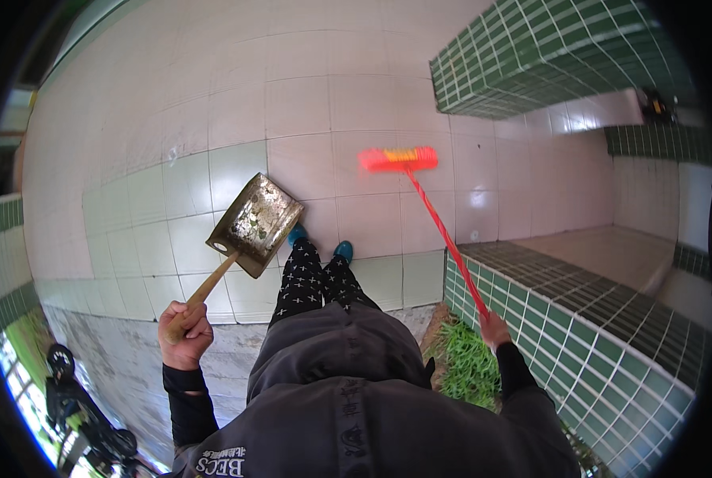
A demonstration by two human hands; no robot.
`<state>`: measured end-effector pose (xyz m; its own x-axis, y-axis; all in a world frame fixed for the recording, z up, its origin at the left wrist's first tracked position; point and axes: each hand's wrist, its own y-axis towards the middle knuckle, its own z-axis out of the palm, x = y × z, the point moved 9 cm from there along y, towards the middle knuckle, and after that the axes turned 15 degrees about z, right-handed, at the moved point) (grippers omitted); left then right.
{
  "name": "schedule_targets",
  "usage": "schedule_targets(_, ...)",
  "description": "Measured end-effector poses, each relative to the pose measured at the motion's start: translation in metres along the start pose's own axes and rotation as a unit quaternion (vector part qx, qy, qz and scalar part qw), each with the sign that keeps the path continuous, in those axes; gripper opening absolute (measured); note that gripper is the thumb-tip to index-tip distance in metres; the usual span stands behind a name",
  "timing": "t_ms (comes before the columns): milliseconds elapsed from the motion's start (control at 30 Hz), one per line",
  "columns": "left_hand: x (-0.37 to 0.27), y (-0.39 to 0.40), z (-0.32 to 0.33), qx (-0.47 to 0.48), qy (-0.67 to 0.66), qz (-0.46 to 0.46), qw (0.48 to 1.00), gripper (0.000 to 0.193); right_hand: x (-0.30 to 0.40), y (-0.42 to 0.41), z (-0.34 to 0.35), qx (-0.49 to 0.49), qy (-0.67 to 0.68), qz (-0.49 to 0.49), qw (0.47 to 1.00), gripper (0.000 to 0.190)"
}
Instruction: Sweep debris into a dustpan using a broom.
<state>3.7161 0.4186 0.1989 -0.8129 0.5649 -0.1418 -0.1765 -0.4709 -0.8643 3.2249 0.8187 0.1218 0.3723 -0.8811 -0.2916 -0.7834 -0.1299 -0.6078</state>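
My left hand (pixel 186 334) is closed round the wooden handle (pixel 211 287) of a metal dustpan (pixel 256 224). The pan, worn and stained, holds bits of leaf and dirt and hangs over the tiles left of my feet. In my right hand (pixel 494 328) is the upper end of a red broom stick (pixel 445 233). Its red and yellow broom head (pixel 399 159) is ahead of my feet, slightly blurred, over the pale tiled floor (pixel 301 107). Whether the bristles touch the floor I cannot tell.
A low green-tiled wall (pixel 547 322) runs along my right, with grass (pixel 466 364) beside it. Another green-tiled block (pixel 511 66) stands at the upper right. A motorcycle (pixel 87 412) is at the lower left, beyond a grey concrete strip (pixel 111 352).
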Motion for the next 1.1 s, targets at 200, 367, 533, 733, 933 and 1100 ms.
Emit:
schedule_targets(200,0.01,-0.002,0.027,0.028,0.111,-0.049,0.992,0.007,0.107,0.015,0.072,0.08,-0.034,-0.023,0.996,0.031)
schedule_targets(367,0.015,-0.007,0.021,0.058,0.187,-0.081,0.977,0.01,0.077,-0.105,0.155,0.214,0.06,0.134,0.966,0.038)
schedule_targets(533,0.033,-0.005,0.012,0.059,0.249,-0.131,0.958,0.012,0.034,-0.188,0.161,0.237,0.129,0.118,0.956,0.034)
schedule_targets(733,0.036,-0.022,0.011,0.054,0.322,-0.14,0.935,0.015,-0.004,-0.181,0.181,0.214,0.275,0.099,0.932,0.025)
schedule_targets(933,0.047,-0.021,-0.002,0.056,0.321,-0.14,0.935,0.014,0.112,-0.191,0.176,0.175,0.126,-0.132,0.968,0.018)
schedule_targets(1100,0.044,-0.025,-0.009,0.072,0.274,-0.135,0.95,0.013,0.127,-0.319,0.153,0.529,0.358,-0.024,0.769,0.015)
